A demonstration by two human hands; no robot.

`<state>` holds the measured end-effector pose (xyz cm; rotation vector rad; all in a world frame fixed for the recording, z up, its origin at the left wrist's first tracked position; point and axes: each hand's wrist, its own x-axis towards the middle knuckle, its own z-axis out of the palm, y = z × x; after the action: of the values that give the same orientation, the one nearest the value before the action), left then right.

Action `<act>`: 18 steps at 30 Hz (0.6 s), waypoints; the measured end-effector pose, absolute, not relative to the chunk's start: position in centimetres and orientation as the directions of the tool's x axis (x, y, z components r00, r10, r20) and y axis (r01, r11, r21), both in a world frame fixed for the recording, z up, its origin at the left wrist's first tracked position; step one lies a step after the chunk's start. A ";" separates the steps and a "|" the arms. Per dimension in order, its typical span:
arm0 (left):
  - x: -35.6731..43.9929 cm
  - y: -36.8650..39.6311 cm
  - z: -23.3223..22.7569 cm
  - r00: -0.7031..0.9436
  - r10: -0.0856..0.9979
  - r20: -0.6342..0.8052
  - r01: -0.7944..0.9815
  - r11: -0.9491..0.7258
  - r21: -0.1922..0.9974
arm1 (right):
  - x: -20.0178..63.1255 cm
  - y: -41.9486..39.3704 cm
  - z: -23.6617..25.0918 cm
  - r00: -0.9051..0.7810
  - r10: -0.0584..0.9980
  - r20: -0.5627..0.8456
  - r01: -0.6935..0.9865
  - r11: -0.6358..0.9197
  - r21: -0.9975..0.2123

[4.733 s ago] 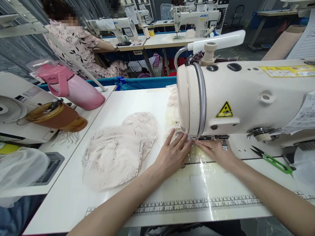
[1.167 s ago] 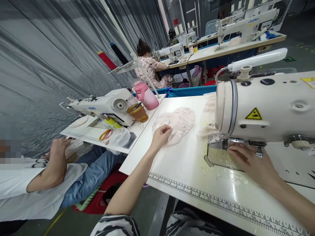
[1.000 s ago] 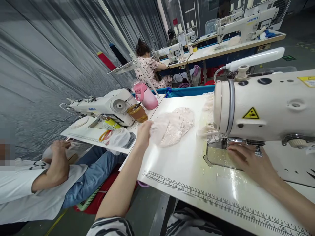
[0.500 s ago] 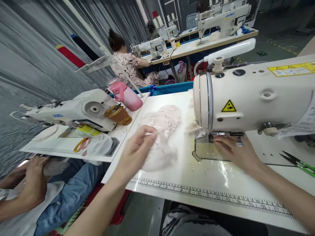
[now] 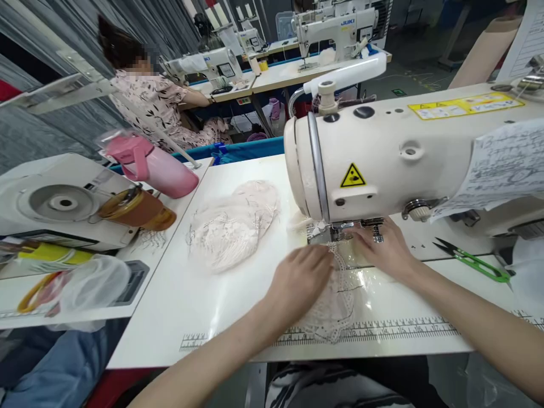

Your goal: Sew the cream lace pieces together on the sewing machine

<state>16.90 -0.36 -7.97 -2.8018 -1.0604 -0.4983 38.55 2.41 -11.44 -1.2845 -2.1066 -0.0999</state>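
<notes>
A sheer pale lace piece (image 5: 334,309) lies in front of the sewing machine (image 5: 382,153), its upper end at the presser foot (image 5: 338,232) and its scalloped edge over the printed ruler. My left hand (image 5: 301,280) is closed on the lace piece, just left of and below the foot. To the right of the foot, my right hand (image 5: 385,249) reaches under the machine head with its fingers drawn together. Its fingertips are partly hidden, and I cannot make out what they grip. A pile of pale pink lace pieces (image 5: 229,232) with loose threads rests on the table to the left.
Green-handled thread snips (image 5: 476,260) lie at the right. Leftward stand a pink bottle (image 5: 155,167), an amber cup (image 5: 140,208) and another sewing machine (image 5: 63,198). A person (image 5: 148,102) sits at a machine further back; a neighbour's jeans (image 5: 63,362) show at lower left.
My left hand has moved right from above the pile to the presser foot, and a lace piece now lies there. My right hand stays by the foot. The view has turned right.
</notes>
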 end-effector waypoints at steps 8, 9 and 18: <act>17.9 0.0 -11.1 0.747 0.575 0.334 0.627 -0.776 -0.066 | 37.9 2.0 -11.9 -0.476 0.680 0.558 0.789 0.611 -0.071; 17.9 0.3 -11.2 0.745 0.576 0.337 0.627 -0.777 -0.059 | 37.8 2.1 -11.9 -0.453 0.706 0.544 0.794 0.597 -0.114; 17.5 1.7 -11.4 0.713 0.608 0.349 0.643 -0.765 0.019 | 38.4 2.1 -12.7 -0.392 0.796 0.461 0.841 0.513 -0.172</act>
<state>17.55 1.71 -11.36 -2.8109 -1.0300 -0.5168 38.41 2.13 -12.74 -1.3374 -2.2673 -0.1209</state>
